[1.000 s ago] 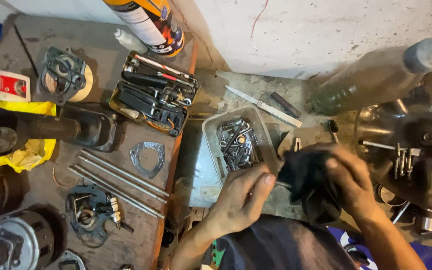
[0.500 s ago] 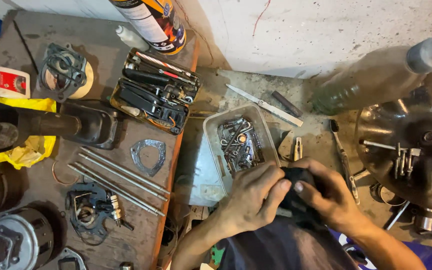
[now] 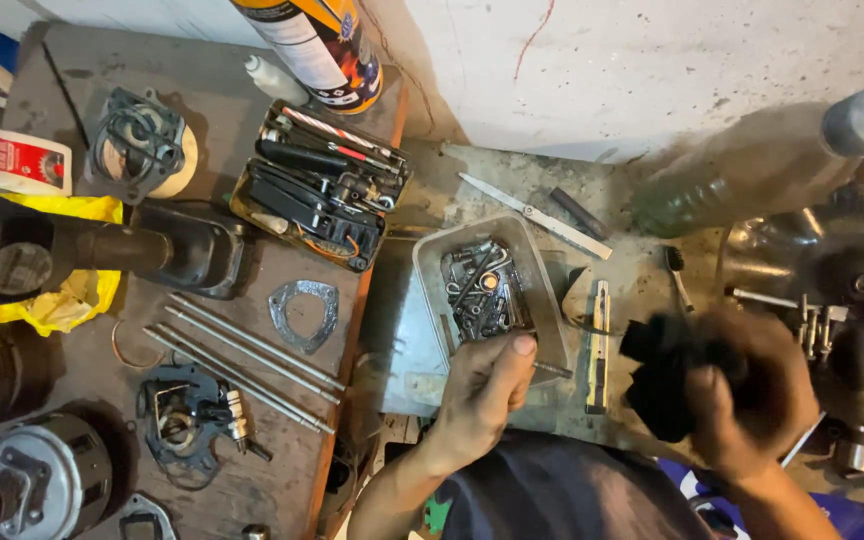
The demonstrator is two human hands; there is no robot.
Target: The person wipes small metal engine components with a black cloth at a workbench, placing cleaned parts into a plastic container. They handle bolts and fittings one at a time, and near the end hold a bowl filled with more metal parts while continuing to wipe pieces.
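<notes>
bolt tray and bottle crowd bench

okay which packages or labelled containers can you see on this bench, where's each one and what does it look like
Sealant tube: top centre, cylindrical, white and orange label with dark blue.
Pouch: left edge, flat, red and white.
Clear bottle: upper right, lying tilted, grey cap, no label visible.
Yellow bag: left, crumpled under a dark metal part.

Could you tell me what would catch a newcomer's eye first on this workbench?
Probably the clear plastic tub of screws and bolts at the centre, with the left hand resting at its near edge. Just right of it, the right hand grips a black cloth-like bundle, blurred. Further left lies an open black tool case beside long metal rods.
</notes>
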